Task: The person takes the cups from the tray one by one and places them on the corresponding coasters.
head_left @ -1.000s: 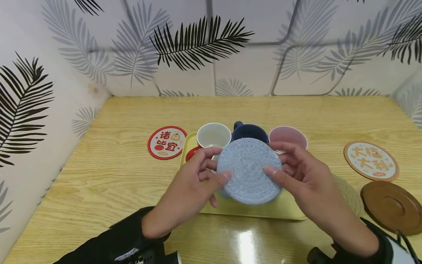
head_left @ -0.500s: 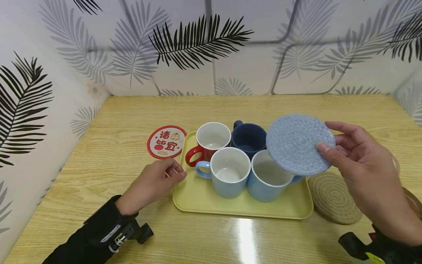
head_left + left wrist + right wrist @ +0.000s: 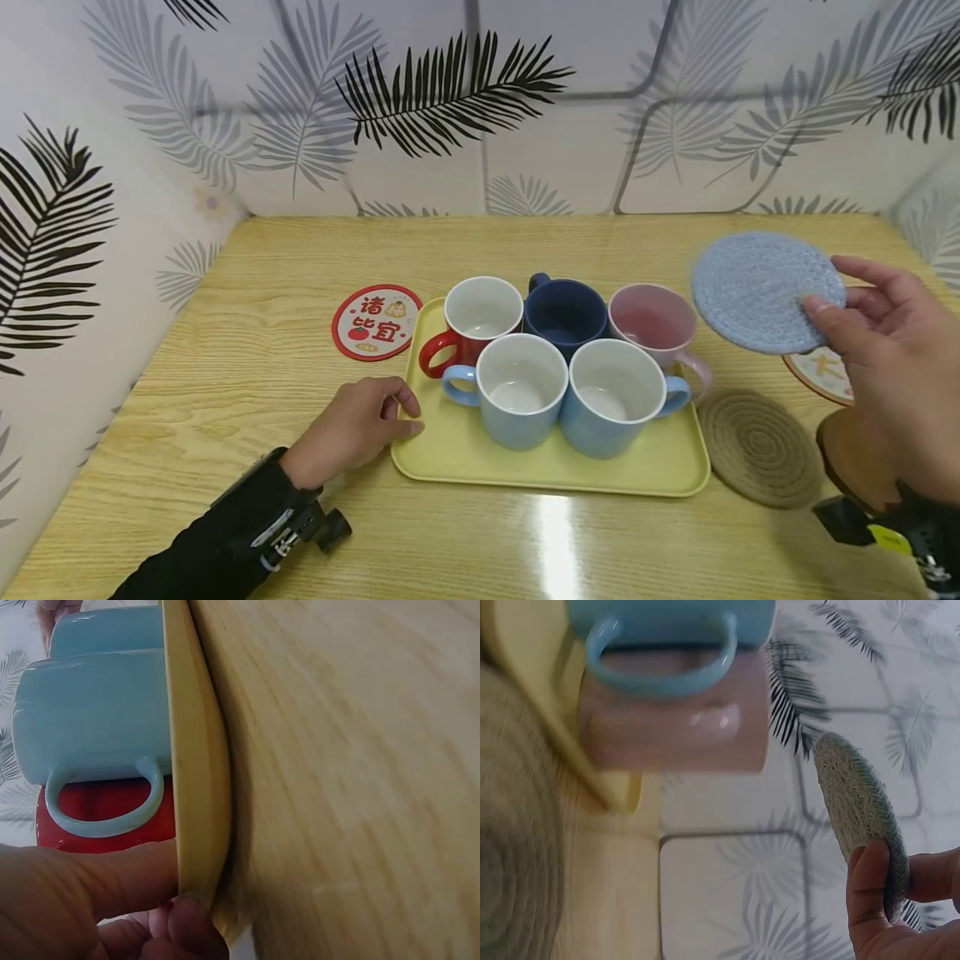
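My right hand (image 3: 907, 358) pinches a round light-blue woven coaster (image 3: 765, 287) by its right side, holding it above the table at the right. The right wrist view shows the coaster nearly edge-on between thumb and fingers. At the left edge of a yellow tray (image 3: 540, 475), my left hand (image 3: 356, 433) grips the rim between thumb and finger. On the tray stand a red mug (image 3: 467, 348) with white inside, a navy mug (image 3: 566, 312) and a pink mug (image 3: 652, 321) behind. Two light-blue mugs (image 3: 521, 392) stand in front.
A red-rimmed printed coaster (image 3: 377, 322) lies left of the tray. To its right lie a tan woven coaster (image 3: 765, 446), a brown wooden disc (image 3: 847, 458) partly hidden by my right hand, and an orange-rimmed printed coaster (image 3: 821, 371). A leaf-patterned covering rises behind the table.
Both hands held the blue coaster over the mugs; my left hand let go and went to the tray's left edge. My right hand carried the coaster rightward, uncovering the mugs.
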Motion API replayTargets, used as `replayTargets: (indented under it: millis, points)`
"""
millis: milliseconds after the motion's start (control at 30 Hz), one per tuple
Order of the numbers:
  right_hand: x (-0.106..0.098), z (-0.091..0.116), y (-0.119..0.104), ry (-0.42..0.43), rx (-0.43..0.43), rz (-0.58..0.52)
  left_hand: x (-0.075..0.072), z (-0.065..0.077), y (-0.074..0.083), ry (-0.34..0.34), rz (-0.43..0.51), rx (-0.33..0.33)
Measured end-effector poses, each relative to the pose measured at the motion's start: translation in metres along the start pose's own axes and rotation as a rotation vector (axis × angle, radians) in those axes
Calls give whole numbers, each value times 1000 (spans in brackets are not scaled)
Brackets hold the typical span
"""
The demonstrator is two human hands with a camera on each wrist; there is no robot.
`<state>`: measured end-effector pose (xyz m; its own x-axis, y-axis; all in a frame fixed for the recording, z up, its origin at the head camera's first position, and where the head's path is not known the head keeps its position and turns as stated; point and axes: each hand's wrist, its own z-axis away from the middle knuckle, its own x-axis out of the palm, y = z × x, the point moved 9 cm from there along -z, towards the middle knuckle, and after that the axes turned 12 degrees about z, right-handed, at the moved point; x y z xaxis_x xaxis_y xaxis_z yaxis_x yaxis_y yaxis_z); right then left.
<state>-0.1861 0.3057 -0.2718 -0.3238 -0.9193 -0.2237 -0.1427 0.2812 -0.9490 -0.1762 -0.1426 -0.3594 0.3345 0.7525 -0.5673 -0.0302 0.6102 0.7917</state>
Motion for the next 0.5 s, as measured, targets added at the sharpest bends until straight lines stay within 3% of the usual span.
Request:
replayTargets:
  millis: [133, 333, 500]
  points:
    - [-11, -10, 18, 26, 62, 3, 1, -1, -1, 1, 8, 1]
    - [-15, -20, 57, -60, 213, 434, 2, -2, -2, 3, 11, -12]
    - [-7, -21, 86, -175, 267, 589, 2, -1, -2, 8, 6, -7]
